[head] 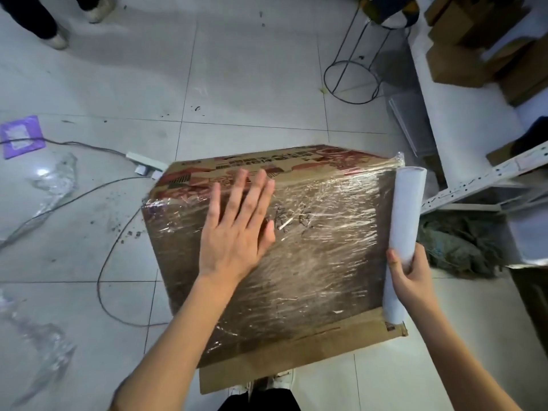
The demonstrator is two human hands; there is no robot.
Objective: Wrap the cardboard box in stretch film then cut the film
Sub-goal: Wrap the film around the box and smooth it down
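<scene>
- Here, the left hand (237, 229) lies flat on top of the cardboard box (267, 348), fingers straight and spread, palm pressing the stretch film (320, 256) down; it holds nothing
- the right hand (410, 280) grips the lower part of the film roll (406, 215), fingers curled round it, thumb on the near side
- the film roll, white and tilted slightly off upright, runs along the right edge of the box, touching it; film stretches from the roll leftward across the box top
- the film covers most of the top, wrinkled and shiny; a bare strip of cardboard shows along the near edge, and another along the far edge with red print
- the box sits on the tiled floor (252, 84), just in front of the person's white shoe (284, 381)
- left of the box lie a power strip (145, 161) with dark cables, and scraps of crumpled clear film (56, 179); a purple sheet (22, 136) lies farther left
- a wire stand (351, 81) rises beyond the box; a white shelf unit (462, 120) with brown cartons stands at the right; another person's legs show at the top left.
</scene>
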